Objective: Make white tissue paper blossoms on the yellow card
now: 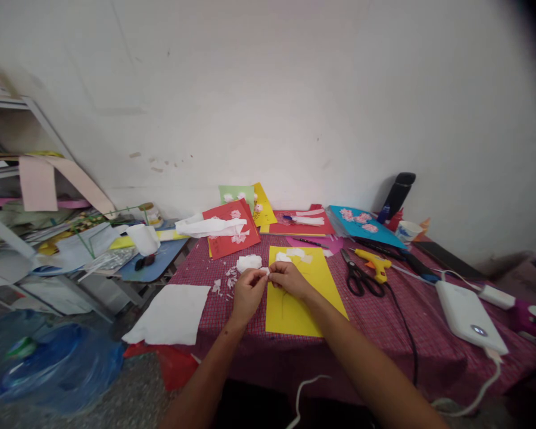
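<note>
- The left hand (248,292) and right hand (289,279) are pinching a paper piece (264,271) between fingertips.
- It is showing small and white, fingers partly hiding its shape.
- It is hovering back from the front edge of the worktop (190,268), near the left edge of the yellow sheet (288,313).

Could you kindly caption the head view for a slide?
Left hand and right hand pinch a small white scrap near a yellow sheet, with scissors and glue gun nearby.
</note>
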The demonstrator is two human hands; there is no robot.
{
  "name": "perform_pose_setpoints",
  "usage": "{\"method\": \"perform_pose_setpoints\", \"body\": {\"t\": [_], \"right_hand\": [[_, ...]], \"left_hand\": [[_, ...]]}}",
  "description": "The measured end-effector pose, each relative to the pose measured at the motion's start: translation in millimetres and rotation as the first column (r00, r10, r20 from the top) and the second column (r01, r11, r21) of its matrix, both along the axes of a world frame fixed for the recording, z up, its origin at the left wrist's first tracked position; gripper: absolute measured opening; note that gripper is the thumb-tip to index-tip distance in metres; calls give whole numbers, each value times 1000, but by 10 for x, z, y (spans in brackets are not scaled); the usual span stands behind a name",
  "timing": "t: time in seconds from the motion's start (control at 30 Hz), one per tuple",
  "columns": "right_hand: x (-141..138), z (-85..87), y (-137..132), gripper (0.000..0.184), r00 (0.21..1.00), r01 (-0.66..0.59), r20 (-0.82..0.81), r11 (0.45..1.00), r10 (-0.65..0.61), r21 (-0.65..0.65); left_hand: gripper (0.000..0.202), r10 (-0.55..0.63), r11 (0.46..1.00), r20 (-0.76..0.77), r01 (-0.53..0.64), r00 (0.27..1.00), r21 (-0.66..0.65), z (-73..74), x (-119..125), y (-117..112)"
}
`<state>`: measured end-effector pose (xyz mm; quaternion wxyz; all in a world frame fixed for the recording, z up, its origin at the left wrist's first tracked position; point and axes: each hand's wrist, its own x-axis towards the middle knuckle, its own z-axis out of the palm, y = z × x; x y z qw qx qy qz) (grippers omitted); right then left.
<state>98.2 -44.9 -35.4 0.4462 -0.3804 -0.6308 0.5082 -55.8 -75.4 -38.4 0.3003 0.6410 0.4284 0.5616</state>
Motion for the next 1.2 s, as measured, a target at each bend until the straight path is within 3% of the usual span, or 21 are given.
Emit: {"method": "perform_pose_setpoints", "body": {"t": [0.37, 0.5, 0.67, 0.83, 1.2], "right_hand": [[-25, -37, 27, 6, 998, 57, 20, 998, -57, -8], [-25, -9, 13, 8, 998, 65, 9, 998, -65, -3], [-15, 58, -41, 23, 1000, 2, 17, 1000, -2, -8], [-29, 48, -31, 21, 996, 63, 64, 998, -63, 6], [-13, 46, -4, 28, 999, 24, 28, 1000, -24, -19]], "left_hand": [[18, -3, 992, 136, 20, 991, -127, -101, 4, 53], [21, 27, 989, 187, 1, 982, -148, -82, -8, 59], [21, -11, 991, 180, 34, 984, -129, -30, -10, 30], [21, 33, 989, 179, -6, 983, -149, -43, -1, 34], [21, -55, 980, 286, 106, 957, -167, -40, -10, 60]]}}
